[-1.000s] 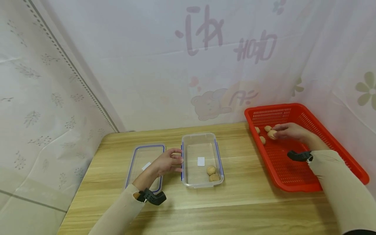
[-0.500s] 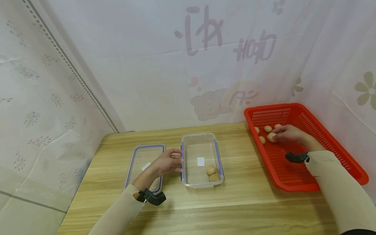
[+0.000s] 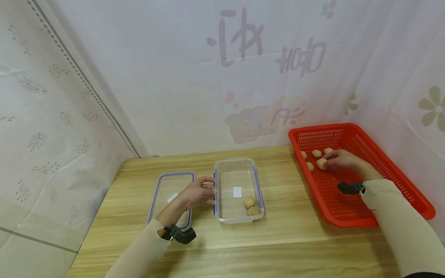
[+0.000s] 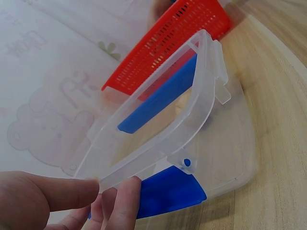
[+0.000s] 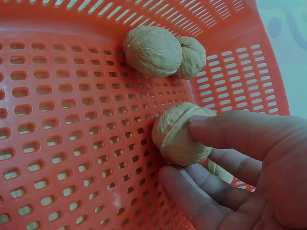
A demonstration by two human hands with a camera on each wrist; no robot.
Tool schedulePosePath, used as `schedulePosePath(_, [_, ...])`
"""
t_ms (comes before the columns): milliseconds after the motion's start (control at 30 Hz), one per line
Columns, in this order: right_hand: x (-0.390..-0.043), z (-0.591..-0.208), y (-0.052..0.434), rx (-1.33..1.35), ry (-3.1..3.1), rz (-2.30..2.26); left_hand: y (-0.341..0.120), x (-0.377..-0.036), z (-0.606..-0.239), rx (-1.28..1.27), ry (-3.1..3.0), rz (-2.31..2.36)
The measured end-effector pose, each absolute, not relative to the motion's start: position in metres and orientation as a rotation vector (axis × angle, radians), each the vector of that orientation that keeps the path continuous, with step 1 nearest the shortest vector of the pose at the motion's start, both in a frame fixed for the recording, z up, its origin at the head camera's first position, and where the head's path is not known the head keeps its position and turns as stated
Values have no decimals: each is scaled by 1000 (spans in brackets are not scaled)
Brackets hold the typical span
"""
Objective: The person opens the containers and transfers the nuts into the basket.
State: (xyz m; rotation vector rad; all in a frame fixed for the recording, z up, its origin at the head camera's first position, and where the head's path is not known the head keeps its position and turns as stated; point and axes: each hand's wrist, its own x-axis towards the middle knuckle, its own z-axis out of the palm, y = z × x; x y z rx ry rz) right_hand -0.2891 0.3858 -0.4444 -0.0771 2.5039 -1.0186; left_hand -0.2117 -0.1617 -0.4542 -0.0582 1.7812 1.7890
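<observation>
Right hand (image 3: 342, 160): I pinch a round tan walnut (image 5: 178, 136) left of my palm, near far-left corner of red plastic basket (image 3: 351, 223) | left hand (image 3: 198, 194): loose, touching clear plastic box (image 3: 234, 164)

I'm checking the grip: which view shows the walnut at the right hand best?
The right wrist view: there the walnut is large, its shell seam clear, with the right hand on it. The head view shows it small, partly covered; the left wrist view shows the red basket but not this walnut.
</observation>
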Motion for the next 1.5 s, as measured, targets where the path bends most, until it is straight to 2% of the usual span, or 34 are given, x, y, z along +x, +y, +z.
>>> schedulePosePath(567, [-284,-436,383,-115,2554,-981,-162,-210,-456,-53,1772,1799])
schedulePosePath(967, [-279,-406,379,-237,2749,-771,-163,-210,-458,-52,1774,1795])
schedulePosePath(1233, [-269,-389,361,-399,2811,-649,-162,-210,-458,-50,1783,1790])
schedulePosePath(1500, [-260,-377,335,-355,2842,-507,-163,-211,-455,-41,1782,1788])
